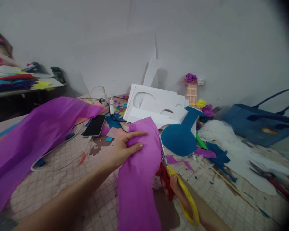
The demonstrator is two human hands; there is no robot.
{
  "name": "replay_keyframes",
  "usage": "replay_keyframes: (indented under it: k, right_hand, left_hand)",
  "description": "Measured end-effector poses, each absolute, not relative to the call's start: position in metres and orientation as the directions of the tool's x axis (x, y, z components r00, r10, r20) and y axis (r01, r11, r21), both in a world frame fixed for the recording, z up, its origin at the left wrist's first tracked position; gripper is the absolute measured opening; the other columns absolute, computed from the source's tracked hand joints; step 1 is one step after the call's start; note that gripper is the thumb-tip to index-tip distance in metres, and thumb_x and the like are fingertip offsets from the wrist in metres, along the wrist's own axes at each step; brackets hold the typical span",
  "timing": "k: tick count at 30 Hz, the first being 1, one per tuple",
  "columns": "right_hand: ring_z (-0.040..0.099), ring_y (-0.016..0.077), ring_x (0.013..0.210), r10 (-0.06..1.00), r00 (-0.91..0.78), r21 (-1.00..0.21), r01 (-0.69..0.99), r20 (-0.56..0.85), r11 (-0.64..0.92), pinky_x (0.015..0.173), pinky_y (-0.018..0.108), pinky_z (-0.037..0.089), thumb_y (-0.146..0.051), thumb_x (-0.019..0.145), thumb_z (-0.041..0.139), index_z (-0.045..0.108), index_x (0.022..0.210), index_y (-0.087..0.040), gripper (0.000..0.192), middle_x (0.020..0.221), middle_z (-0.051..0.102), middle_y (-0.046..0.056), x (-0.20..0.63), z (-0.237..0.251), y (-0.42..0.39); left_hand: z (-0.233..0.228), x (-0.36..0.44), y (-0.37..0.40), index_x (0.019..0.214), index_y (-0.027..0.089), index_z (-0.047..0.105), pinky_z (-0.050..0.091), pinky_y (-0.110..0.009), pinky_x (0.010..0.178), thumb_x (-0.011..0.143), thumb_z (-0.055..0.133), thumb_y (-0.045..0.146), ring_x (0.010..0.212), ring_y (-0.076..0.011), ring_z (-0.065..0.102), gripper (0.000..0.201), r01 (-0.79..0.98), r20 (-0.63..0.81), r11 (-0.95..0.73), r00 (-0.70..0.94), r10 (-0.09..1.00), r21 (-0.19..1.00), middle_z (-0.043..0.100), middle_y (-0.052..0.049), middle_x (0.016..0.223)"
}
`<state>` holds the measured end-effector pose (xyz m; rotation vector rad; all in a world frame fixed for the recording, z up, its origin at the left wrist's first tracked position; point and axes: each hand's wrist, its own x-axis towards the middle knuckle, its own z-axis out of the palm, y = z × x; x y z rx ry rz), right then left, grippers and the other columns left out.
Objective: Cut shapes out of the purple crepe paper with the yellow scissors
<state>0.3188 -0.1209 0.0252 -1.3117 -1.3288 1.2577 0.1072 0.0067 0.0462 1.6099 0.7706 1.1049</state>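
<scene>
The left hand [125,148] lies on a strip of purple paper [139,173] in the middle of the view. Its grip is closed on the paper, thumb on top near 12 o'clock and fingers stretched out across it. The strip runs from the hand down to 6 o'clock, at the bottom edge.

The right hand [178,192] is at about 5 o'clock from the left hand, just beside the strip. Its grip is closed on scissors [175,179] with yellow and red handles. The blades point up to 12 o'clock and touch the right edge of the purple strip.

All of this is over a surface [69,179] with a pattern of small pinkish squares. A much bigger purple sheet [36,134] lies at 9 o'clock. A black phone [94,125] lies at 11 o'clock, with a white cable [60,160] curling near it. White foam boards [156,106] with cut-out holes stand at 12 o'clock. A blue paper shape [180,136] lies at 2 o'clock, just beside the scissors' tips. A blue bag [262,125] sits at 3 o'clock, well apart from the hands. Small scraps of paper lie all about.
</scene>
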Motion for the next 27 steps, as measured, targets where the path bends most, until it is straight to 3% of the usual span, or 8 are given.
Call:
replay_keyframes:
  k: [3,9,14,21,27]
  right_hand:
    - [0.061,0.0256,0.072,0.993,-0.078,-0.992,0.102,-0.084,-0.076,0.069,0.041,0.052,-0.084,0.062,0.042,0.064,0.077,-0.027,0.063,0.069,0.062,0.004,0.320,0.025,-0.121]
    - [0.055,0.0196,0.054,0.988,-0.079,-0.990,0.068,-0.131,-0.126,0.054,0.037,0.050,-0.084,0.058,0.048,0.057,0.068,-0.025,0.060,0.060,0.053,0.001,0.312,0.037,-0.118]
    - [0.051,0.0150,0.047,0.989,-0.050,-0.987,0.093,-0.137,-0.132,0.045,0.031,0.047,-0.078,0.061,0.053,0.059,0.075,-0.024,0.056,0.061,0.050,-0.001,0.304,0.051,-0.118]
    - [0.044,0.0095,0.038,0.990,0.037,-0.954,0.266,-0.135,-0.140,0.035,0.023,0.043,-0.074,0.072,0.044,0.048,0.068,-0.023,0.051,0.057,0.045,-0.004,0.300,0.031,-0.113]
    - [0.047,0.0107,0.044,0.991,0.037,-0.882,0.452,-0.131,-0.134,0.038,0.022,0.049,-0.080,0.072,0.033,0.040,0.067,-0.024,0.056,0.060,0.041,-0.005,0.299,0.032,-0.114]
  left_hand:
    - [0.046,0.107,0.007,0.111,0.025,0.065,0.047,-0.026,0.086,0.075,0.067,0.031,0.104,-0.0200,0.057,0.037,-0.025,0.277,-0.291,0.395,0.876,0.956,0.063,-0.002,0.117]
    - [0.046,0.107,0.007,0.111,0.025,0.064,0.047,-0.024,0.084,0.075,0.067,0.031,0.103,-0.0188,0.058,0.037,-0.018,0.269,-0.287,0.406,0.873,0.958,0.063,-0.002,0.116]
    - [0.047,0.107,0.007,0.112,0.024,0.064,0.048,-0.025,0.083,0.075,0.067,0.031,0.102,-0.0194,0.058,0.037,-0.026,0.272,-0.287,0.415,0.868,0.957,0.063,-0.003,0.117]
    - [0.046,0.106,0.007,0.112,0.024,0.064,0.046,-0.027,0.086,0.075,0.067,0.032,0.103,-0.0205,0.058,0.038,-0.014,0.285,-0.306,0.404,0.869,0.952,0.063,-0.003,0.116]
    - [0.047,0.105,0.006,0.114,0.023,0.063,0.044,-0.031,0.092,0.076,0.066,0.034,0.106,-0.0223,0.057,0.040,0.007,0.279,-0.309,0.410,0.868,0.951,0.063,-0.003,0.117]
